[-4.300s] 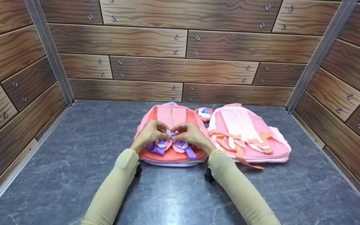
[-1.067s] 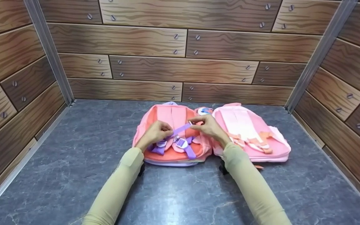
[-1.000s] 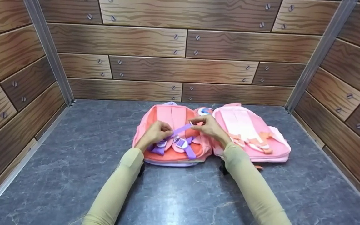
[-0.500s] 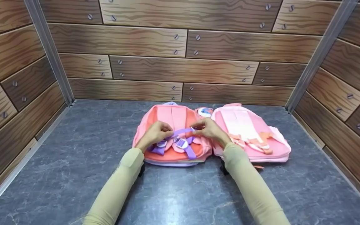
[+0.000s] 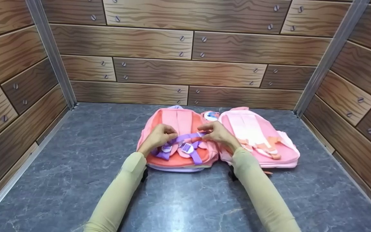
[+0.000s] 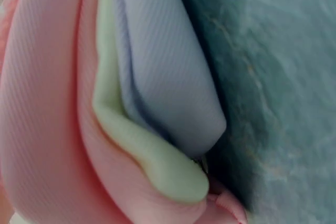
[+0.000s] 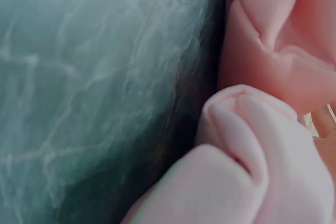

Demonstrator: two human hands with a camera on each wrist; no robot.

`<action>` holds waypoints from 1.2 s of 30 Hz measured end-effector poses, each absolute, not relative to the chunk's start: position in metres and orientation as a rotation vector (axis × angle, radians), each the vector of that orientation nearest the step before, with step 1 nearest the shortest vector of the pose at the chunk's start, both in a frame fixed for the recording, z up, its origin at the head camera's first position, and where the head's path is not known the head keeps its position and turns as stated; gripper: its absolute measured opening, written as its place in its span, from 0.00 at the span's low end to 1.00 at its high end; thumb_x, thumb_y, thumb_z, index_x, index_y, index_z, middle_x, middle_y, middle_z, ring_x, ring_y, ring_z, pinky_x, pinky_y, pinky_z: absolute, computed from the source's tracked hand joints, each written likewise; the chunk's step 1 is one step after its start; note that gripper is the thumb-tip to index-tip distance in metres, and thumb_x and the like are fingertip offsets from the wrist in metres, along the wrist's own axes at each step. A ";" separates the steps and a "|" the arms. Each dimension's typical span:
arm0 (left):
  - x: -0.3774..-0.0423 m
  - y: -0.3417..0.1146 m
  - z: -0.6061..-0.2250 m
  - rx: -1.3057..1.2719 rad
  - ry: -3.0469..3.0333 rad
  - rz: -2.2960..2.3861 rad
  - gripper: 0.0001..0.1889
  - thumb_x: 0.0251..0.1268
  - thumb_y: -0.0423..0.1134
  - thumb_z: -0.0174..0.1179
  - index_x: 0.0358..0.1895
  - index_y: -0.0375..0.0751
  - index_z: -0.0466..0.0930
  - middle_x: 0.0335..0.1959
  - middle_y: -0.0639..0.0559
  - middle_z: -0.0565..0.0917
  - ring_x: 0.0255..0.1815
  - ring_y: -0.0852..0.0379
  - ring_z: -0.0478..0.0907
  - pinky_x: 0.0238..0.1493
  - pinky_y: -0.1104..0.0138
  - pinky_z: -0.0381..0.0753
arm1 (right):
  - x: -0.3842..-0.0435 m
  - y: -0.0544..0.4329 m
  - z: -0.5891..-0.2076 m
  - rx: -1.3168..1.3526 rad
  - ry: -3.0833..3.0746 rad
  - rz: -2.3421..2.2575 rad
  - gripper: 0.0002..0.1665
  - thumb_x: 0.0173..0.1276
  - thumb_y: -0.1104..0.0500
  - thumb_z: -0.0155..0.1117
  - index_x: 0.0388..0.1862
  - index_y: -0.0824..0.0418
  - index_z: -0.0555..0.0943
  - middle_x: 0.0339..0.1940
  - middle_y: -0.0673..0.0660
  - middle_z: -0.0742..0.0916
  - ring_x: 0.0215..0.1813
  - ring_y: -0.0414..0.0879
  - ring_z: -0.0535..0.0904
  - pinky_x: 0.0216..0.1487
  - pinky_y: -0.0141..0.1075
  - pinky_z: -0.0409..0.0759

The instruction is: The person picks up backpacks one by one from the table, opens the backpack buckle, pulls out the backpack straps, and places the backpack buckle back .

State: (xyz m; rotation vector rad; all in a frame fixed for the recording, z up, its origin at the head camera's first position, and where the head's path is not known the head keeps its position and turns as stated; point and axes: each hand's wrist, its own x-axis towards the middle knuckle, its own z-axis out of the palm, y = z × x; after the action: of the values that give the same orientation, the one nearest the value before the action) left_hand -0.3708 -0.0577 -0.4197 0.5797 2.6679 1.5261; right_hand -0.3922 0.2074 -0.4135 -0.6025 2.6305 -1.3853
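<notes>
A coral-pink backpack (image 5: 159, 117) lies with its shoulder straps up in the head view. Across its lower part runs a purple webbing strap (image 5: 188, 137), roughly level between the two hands. My left hand (image 5: 160, 137) pinches the strap's left end between thumb and fingers. At the other end, by a small white piece, the fingers of my right hand (image 5: 219, 132) pinch the webbing. Below the strap sits a white buckle (image 5: 187, 148) with a purple tail hanging from it. In the left wrist view, the backpack's pink, green and lilac side (image 6: 168, 66) fills the left half.
To the right lies a second, paler pink backpack (image 5: 288, 151) with orange straps, close against the first. A small round pouch (image 5: 210, 116) with a blue-and-white face sits between them at the back. Wood-patterned walls (image 5: 185, 71) enclose the dark marbled table (image 5: 92, 129).
My right hand has moved from beside the left one out to the right, drawing the purple strap out. Over the last second the strap's right end came down from a slant to nearly level.
</notes>
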 end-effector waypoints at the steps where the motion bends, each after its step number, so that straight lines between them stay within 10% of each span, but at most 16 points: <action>1: -0.371 -0.059 -0.419 0.579 2.666 1.535 0.06 0.64 0.35 0.63 0.38 0.35 0.86 0.32 0.49 0.86 0.28 0.63 0.75 0.31 0.73 0.73 | -0.392 0.208 -0.413 -0.584 2.624 -1.397 0.27 0.57 0.73 0.67 0.58 0.72 0.78 0.58 0.70 0.82 0.62 0.63 0.77 0.65 0.49 0.73; 36: -0.362 -0.083 -0.413 0.509 2.508 1.776 0.12 0.69 0.37 0.60 0.45 0.30 0.83 0.31 0.50 0.83 0.28 0.56 0.76 0.24 0.71 0.71 | -0.373 0.215 -0.416 -0.499 2.463 -1.835 0.23 0.63 0.69 0.66 0.56 0.77 0.77 0.55 0.72 0.82 0.47 0.41 0.82 0.48 0.28 0.79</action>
State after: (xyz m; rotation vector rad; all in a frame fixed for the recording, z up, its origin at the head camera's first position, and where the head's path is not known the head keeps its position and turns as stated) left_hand -0.3616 -0.0830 -0.4131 0.5095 2.5084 1.7765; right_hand -0.3728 0.2155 -0.4157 -0.4993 2.4634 -1.8346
